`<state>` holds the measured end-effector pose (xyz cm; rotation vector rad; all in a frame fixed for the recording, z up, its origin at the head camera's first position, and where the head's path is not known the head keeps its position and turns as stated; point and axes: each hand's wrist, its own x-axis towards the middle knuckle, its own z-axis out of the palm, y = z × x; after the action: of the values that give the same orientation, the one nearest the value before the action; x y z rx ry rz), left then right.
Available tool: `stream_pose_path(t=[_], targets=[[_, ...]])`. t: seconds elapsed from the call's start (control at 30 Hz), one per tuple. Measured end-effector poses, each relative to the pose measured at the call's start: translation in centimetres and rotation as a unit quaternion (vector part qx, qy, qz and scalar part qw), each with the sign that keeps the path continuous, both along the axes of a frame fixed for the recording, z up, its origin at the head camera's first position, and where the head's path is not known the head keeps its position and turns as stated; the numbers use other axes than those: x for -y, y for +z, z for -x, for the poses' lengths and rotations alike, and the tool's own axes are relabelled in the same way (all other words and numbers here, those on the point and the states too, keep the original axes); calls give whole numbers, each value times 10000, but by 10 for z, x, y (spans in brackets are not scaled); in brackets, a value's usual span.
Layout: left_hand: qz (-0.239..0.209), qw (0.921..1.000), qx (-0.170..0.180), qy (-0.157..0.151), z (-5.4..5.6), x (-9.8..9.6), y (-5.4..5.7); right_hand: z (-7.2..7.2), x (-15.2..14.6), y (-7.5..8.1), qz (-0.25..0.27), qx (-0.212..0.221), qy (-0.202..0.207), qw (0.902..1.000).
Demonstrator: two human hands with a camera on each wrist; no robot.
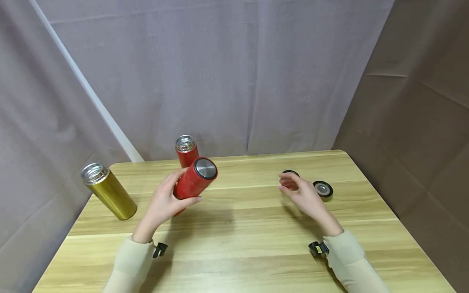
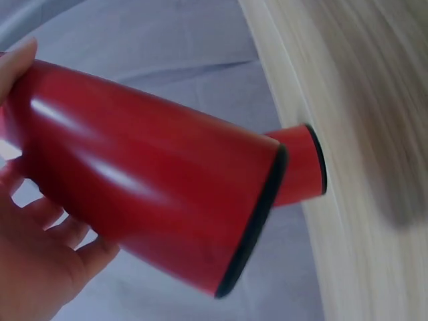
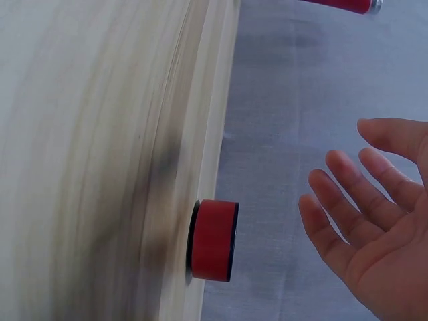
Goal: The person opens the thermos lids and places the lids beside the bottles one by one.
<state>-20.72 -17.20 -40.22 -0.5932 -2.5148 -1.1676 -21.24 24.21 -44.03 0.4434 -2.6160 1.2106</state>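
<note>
My left hand (image 1: pixel 168 199) grips a red thermos flask (image 1: pixel 192 183) with a silver-topped lid on it. In the left wrist view the flask (image 2: pixel 154 174) is tilted, its black-rimmed base above the table. Behind it a second red flask (image 1: pixel 187 156) stands uncapped, its steel mouth showing. My right hand (image 1: pixel 305 197) holds nothing; its fingers are apart and slightly bent. In the head view that hand partly covers a red lid (image 1: pixel 288 185), which the right wrist view shows as a short red cylinder (image 3: pixel 214 241) on the table, apart from the fingers.
A gold flask (image 1: pixel 113 195) without its lid stands at the table's left. Just beyond the right hand lies another lid (image 1: pixel 323 189), black-rimmed with its inside facing up. The wooden table (image 1: pixel 234 244) ends at a grey curtain (image 1: pixel 205 81) behind and a brown one (image 1: pixel 417 106) at right.
</note>
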Motion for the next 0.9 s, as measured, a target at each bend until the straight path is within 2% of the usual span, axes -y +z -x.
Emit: stream_pose_path(t=[0.2,0.4,0.63,0.9], targets=[[1012,9937,-470,-59,-3,-15,-1,-3,6,1,43,124,93,9999],[1602,9845,-632,-337,-7,-30,-2,-9,14,3,61,119,238,9996],[2023,9762,-690,-362,-10,-46,-5,-18,29,16,65,85,447,9989],[2284,9713,-575,-344,-16,-59,-6,-29,51,32,237,450,635,9967]])
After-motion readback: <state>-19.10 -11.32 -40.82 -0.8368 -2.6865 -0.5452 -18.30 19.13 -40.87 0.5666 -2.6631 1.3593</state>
